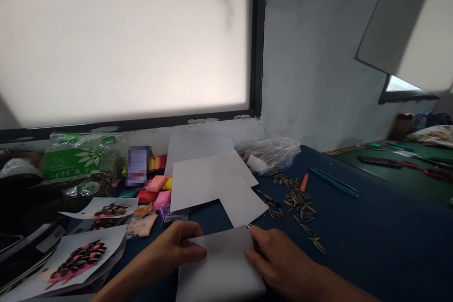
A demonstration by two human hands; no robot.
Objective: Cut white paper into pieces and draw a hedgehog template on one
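A blank white sheet of paper [219, 269] is held low in front of me, over the blue table. My left hand [177, 245] grips its left edge, with the thumb on top and the fingers behind. On the opposite edge, my right hand [271, 252] pinches the paper in the same way. Something small and dark shows at the right fingertips, too small to name. Just beyond the hands lie a smaller white paper piece [242, 200] and a larger white sheet [201, 179], overlapping.
Sunflower seeds [299, 203], an orange crayon-like stick [304, 182] and blue tweezers [334, 181] lie to the right. At left are printed pictures [81, 255], colored clay packets [152, 196] and a green seed bag [76, 158]. A clear plastic bag [276, 151] sits by the wall.
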